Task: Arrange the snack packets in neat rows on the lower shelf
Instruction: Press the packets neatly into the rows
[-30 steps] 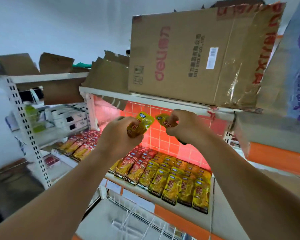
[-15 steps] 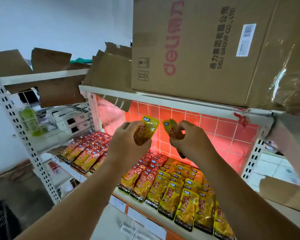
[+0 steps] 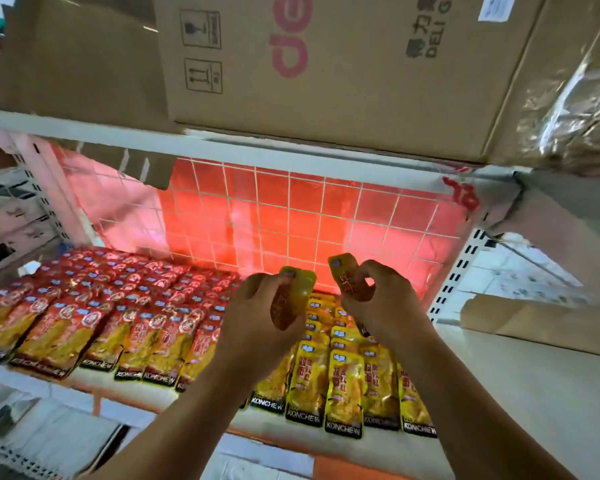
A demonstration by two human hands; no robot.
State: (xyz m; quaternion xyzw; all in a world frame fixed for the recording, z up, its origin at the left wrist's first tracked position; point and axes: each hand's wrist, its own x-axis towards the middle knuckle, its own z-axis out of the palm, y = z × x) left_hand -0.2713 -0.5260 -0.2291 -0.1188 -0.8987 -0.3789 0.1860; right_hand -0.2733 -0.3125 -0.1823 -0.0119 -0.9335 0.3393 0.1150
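My left hand (image 3: 257, 323) grips a yellow snack packet (image 3: 291, 296) upright, above the shelf. My right hand (image 3: 385, 306) pinches a second yellow packet (image 3: 347, 277) beside it. Both hands hover over the yellow packets (image 3: 343, 382) lying in overlapping rows at the right of the white shelf (image 3: 520, 386). Red-topped packets (image 3: 118, 306) fill the left and middle of the same shelf in rows. My forearms hide part of the rows between the red and yellow packets.
A red tiled panel (image 3: 291, 216) backs the shelf. A large cardboard box (image 3: 326, 64) sits on the shelf board (image 3: 257, 147) just above my hands. Bare shelf lies right of the yellow rows, with a flat cardboard piece (image 3: 534, 320) at its back.
I have moved closer to the shelf and my view has tilted down. Both hands, each still holding a packet, have dropped lower toward the yellow rows.
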